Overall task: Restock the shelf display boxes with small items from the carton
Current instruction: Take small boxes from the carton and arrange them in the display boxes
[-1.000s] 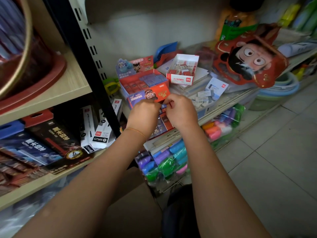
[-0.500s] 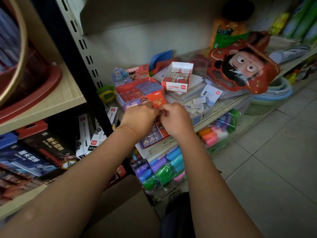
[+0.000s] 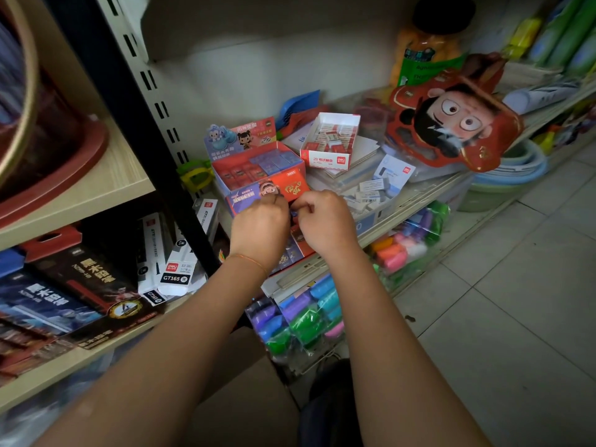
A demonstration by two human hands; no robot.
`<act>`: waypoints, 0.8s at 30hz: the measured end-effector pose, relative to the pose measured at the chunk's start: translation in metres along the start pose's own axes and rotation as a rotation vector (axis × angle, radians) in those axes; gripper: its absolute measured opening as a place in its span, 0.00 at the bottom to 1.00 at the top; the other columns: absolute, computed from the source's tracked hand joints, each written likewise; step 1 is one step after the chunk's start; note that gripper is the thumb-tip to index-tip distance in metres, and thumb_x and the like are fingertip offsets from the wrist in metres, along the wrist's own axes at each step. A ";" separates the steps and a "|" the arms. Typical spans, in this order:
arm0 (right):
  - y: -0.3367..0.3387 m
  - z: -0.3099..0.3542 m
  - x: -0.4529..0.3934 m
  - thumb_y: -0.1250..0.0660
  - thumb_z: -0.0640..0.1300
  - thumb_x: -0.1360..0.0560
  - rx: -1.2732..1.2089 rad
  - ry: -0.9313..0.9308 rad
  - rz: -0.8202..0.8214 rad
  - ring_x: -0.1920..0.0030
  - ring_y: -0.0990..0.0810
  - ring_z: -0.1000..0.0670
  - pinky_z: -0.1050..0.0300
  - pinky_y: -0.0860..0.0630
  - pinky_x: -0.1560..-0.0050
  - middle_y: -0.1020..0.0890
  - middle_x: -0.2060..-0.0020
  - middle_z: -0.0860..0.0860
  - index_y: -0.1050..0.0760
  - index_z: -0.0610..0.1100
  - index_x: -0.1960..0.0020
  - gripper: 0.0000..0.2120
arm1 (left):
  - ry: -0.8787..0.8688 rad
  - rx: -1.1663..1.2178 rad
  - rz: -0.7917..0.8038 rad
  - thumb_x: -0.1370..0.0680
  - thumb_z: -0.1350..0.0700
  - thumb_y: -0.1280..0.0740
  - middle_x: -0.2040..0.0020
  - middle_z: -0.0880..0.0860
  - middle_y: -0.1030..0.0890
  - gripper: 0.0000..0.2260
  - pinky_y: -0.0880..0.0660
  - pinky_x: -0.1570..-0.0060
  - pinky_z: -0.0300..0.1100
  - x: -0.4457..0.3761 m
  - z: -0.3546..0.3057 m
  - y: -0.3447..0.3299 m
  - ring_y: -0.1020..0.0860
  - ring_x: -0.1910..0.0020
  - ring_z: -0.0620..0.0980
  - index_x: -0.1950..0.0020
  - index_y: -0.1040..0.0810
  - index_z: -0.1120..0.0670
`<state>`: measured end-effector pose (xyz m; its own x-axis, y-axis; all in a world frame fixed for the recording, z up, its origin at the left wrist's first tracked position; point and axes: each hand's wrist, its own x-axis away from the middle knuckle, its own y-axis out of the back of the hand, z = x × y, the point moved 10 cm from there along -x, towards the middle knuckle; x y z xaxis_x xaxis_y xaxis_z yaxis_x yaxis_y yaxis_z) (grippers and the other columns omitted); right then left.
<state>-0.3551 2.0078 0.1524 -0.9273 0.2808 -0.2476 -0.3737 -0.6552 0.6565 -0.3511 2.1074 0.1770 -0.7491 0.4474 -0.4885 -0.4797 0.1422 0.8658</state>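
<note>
Head view: your left hand (image 3: 261,225) and right hand (image 3: 324,221), fingers curled, pinch something unseen before the red display box (image 3: 258,175); seat items flat.

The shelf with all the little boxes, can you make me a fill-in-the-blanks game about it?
1. The red display box with cartoon characters stands to the ____ of the white eraser box.
2. The left hand and the right hand meet just in ____ of the cartoon box.
3. The thin bracelet sits on the ____ wrist.
4. The big cartoon face is mostly the colour ____.

Missing words: left; front; left; red
</note>
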 end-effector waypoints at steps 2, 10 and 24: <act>0.013 -0.005 -0.001 0.38 0.40 0.24 -0.072 -0.043 -0.081 0.54 0.20 0.47 0.51 0.21 0.54 0.18 0.52 0.49 0.17 0.50 0.53 0.12 | 0.005 -0.018 -0.020 0.45 0.64 0.19 0.72 0.55 0.24 0.16 0.46 0.76 0.34 0.001 -0.002 0.001 0.26 0.78 0.55 0.68 0.25 0.58; 0.044 -0.023 0.005 0.37 0.39 0.23 -0.211 -0.162 -0.295 0.57 0.20 0.48 0.56 0.25 0.61 0.17 0.56 0.49 0.18 0.46 0.54 0.09 | 0.099 -0.038 -0.068 0.39 0.62 0.21 0.71 0.55 0.23 0.12 0.42 0.73 0.36 0.005 0.001 -0.007 0.26 0.79 0.54 0.66 0.24 0.57; 0.008 -0.001 0.008 0.40 0.38 0.24 -0.064 -0.055 0.123 0.54 0.20 0.48 0.50 0.21 0.51 0.16 0.52 0.51 0.15 0.50 0.51 0.15 | 0.192 -0.019 -0.139 0.35 0.59 0.22 0.73 0.54 0.24 0.10 0.42 0.76 0.34 0.007 0.012 -0.002 0.27 0.81 0.54 0.63 0.22 0.58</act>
<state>-0.3657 2.0041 0.1553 -0.9641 0.2329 -0.1274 -0.2599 -0.7301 0.6319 -0.3502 2.1207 0.1732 -0.7477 0.2487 -0.6158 -0.5911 0.1735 0.7877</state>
